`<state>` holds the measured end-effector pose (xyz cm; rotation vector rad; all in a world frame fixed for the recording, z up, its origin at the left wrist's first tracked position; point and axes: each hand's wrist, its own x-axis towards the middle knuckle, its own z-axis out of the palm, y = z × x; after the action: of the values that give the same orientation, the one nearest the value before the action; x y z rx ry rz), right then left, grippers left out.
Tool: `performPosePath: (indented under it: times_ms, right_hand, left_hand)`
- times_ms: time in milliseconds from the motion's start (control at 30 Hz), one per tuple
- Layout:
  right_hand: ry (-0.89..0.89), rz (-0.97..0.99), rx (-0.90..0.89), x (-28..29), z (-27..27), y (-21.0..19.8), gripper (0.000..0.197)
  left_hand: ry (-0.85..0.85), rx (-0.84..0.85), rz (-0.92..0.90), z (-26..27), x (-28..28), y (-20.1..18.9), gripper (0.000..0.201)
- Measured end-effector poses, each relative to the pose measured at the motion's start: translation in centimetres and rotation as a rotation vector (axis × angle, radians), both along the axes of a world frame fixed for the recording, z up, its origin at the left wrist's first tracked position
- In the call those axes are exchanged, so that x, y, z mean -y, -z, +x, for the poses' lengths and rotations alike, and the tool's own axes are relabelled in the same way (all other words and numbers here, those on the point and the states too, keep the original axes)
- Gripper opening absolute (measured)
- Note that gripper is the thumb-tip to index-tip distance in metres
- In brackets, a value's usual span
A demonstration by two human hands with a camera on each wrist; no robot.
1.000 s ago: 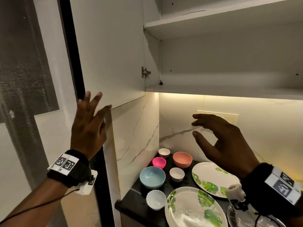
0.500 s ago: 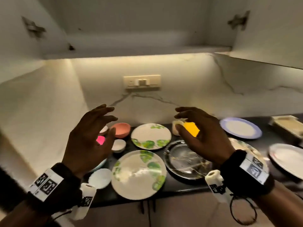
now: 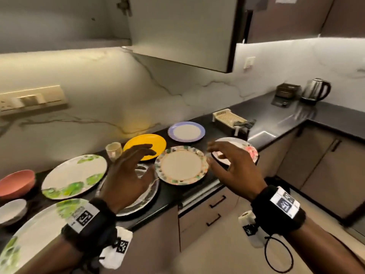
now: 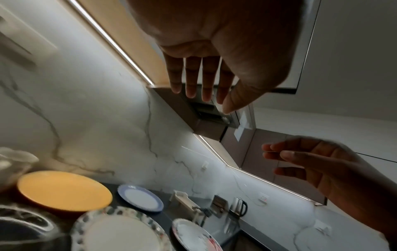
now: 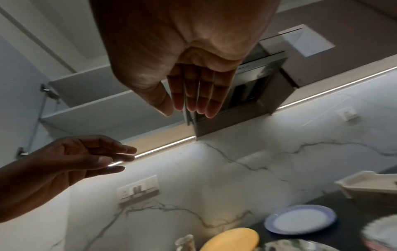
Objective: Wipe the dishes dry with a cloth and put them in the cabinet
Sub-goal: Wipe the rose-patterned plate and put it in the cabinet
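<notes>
Both hands above the dishes. My left hand and right hand, fingers spread and holding nothing, hovered at lower centre on either side of the patterned plate, probably to lift it by the rim. It lay flat on the counter. The cabinet door stood open at top centre. Half a second earlier both hands hovered nearer the leaf-printed plate.

White veined marble wall, light strip under the upper units, dark desk, beige lower drawers, kettle in far corner, switch panel left.
</notes>
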<state>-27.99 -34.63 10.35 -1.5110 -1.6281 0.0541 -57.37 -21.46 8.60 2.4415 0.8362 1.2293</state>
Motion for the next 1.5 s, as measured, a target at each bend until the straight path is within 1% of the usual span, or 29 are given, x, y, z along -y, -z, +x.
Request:
performPosePath:
  times_ms: [100,233,367,567,700,800,867,967,1033,1167,1333,1367,1400,1433,1467,1500]
  right_hand:
    - [0.066,-0.044,-0.018,0.6,6.7,2.3,0.026]
    - [0.16,-0.189,-0.039,0.8,14.8,4.9,0.027]
    - [0.269,-0.309,-0.055,-0.7,21.2,8.0,0.031]
    - [0.384,-0.409,-0.131,-4.6,28.5,12.6,0.04]
    - [0.444,-0.474,-0.174,-7.9,31.7,14.5,0.046]
    - [0.484,-0.533,-0.229,-10.4,34.0,15.8,0.045]
    - [0.504,-0.557,-0.245,-11.4,34.6,16.3,0.042]
    - [0.54,-0.596,-0.343,-12.9,36.3,18.0,0.04]
    - [0.537,-0.629,-0.419,-13.9,37.2,19.4,0.041]
    - [0.541,-0.656,-0.538,-16.3,39.0,21.9,0.037]
    - [0.549,-0.717,-0.663,-19.0,41.2,23.8,0.041]
    - [0.555,-0.737,-0.687,-19.6,41.6,24.4,0.042]
    - [0.552,-0.765,-0.725,-20.2,42.2,25.1,0.043]
    - [0.546,-0.785,-0.766,-20.7,42.9,26.6,0.041]
    - [0.533,-0.803,-0.807,-21.3,43.6,28.2,0.035]
    - [0.509,-0.814,-0.849,-21.9,44.1,29.7,0.025]
  left_hand:
    - [0.016,-0.027,-0.075,7.3,0.1,1.0,0.029]
    - [0.042,-0.058,-0.142,15.7,-0.3,3.0,0.029]
    - [0.02,-0.088,-0.306,21.9,-2.0,5.9,0.033]
    - [-0.014,-0.184,-0.441,29.5,-6.5,9.9,0.035]
    - [-0.02,-0.181,-0.586,33.2,-10.6,12.6,0.041]
    - [-0.053,-0.178,-0.673,35.8,-13.7,14.6,0.046]
    - [-0.079,-0.178,-0.785,36.5,-14.7,15.7,0.05]
    - [-0.117,-0.142,-0.985,38.4,-17.1,18.4,0.053]
    - [-0.146,-0.122,-1.074,39.6,-18.3,19.6,0.057]
    - [-0.194,-0.135,-1.118,42.1,-20.1,21.4,0.066]
    - [-0.227,-0.135,-1.141,44.5,-21.6,22.9,0.07]
    - [-0.23,-0.143,-1.162,45.1,-21.5,22.9,0.068]
    - [-0.232,-0.142,-1.184,45.5,-21.7,23.4,0.061]
    - [-0.235,-0.137,-1.213,45.8,-21.7,23.6,0.046]
    - [-0.224,-0.127,-1.231,46.1,-21.6,23.6,0.023]
    - [-0.219,-0.117,-1.246,46.3,-21.4,23.7,0.009]
